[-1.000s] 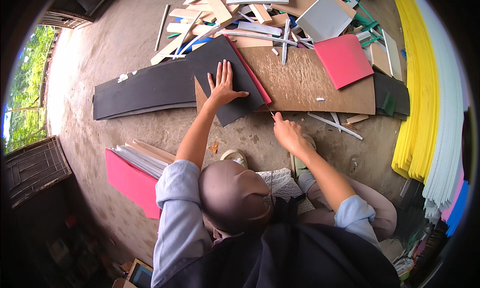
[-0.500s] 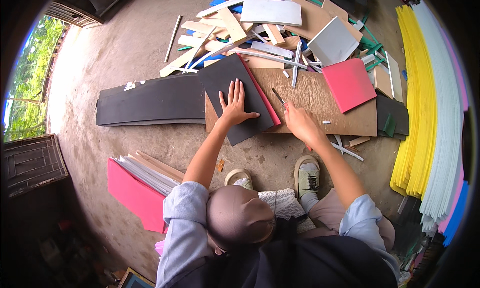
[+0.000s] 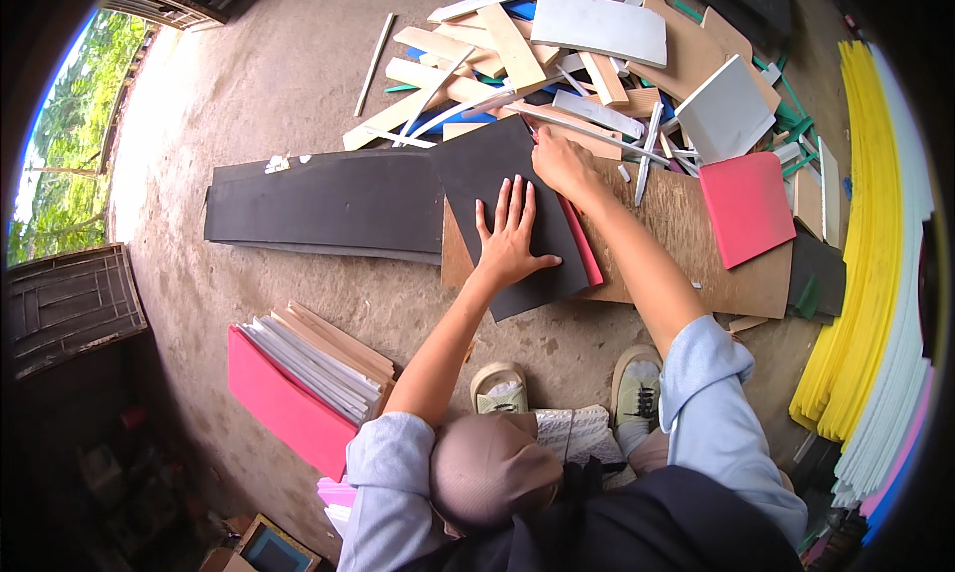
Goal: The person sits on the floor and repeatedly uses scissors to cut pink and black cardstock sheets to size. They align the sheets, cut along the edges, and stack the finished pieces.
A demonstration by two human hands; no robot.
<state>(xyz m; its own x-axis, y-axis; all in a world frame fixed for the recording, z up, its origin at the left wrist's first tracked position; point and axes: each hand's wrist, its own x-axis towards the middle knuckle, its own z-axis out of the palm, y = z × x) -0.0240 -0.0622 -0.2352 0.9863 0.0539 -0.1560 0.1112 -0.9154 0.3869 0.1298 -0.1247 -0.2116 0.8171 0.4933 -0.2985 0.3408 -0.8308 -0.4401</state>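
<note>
My left hand (image 3: 512, 234) lies flat with fingers spread on a black foam sheet (image 3: 482, 162), pressing it down. A red sheet (image 3: 589, 254) shows beneath, along the black sheet's right edge. Both rest at an angle on a worn brown board (image 3: 652, 236). At the far right corner of the black sheet, my right hand (image 3: 564, 164) is closed round a cutter knife; only a bit of its red handle (image 3: 532, 132) shows, and the blade is hidden.
Beyond the board lies a heap of offcuts (image 3: 507, 50). A red piece (image 3: 746, 209) sits on the board's right. Long black sheets (image 3: 328, 199) extend left. Stacked sheets (image 3: 298, 398) stand near left, yellow sheets (image 3: 865, 274) at right. My shoes (image 3: 637, 388) are close below.
My right hand has moved away from me and left, from over the board to the black sheet's far corner, with the cutter knife. My left hand stays on the sheet. The whole view has shifted.
</note>
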